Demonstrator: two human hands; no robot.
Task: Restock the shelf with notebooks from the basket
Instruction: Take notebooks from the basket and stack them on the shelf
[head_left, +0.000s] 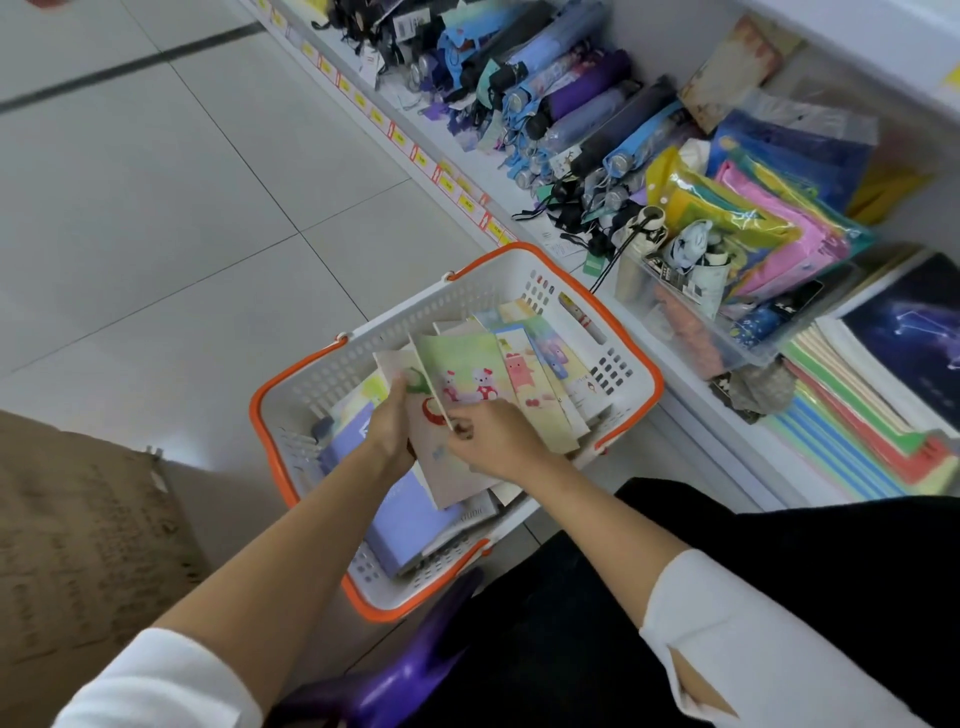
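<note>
Over the basket (322, 374), the left hand (390, 430) grips a cream notebook (448, 475); the right hand (493, 441) pinches a green notebook (462, 358).

A shop: the long white shelf (691, 415) along the upper right carries yellow-and-red price labels (447, 179) on its edge and rows of tagged folded umbrellas (587, 104); a white perforated plastic shopping basket with orange rim (332, 374) sits mid-frame.

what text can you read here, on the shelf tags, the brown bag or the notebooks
Nothing reads clearly.
Yellow price tags on the white shelf edge: too small.
Brown printed bag: lettering blurred.
Lavender notebook in the white orange-rimmed basket: white mark, unreadable.
Green cartoon-bear notebook and cream notebook: pictures only.
</note>
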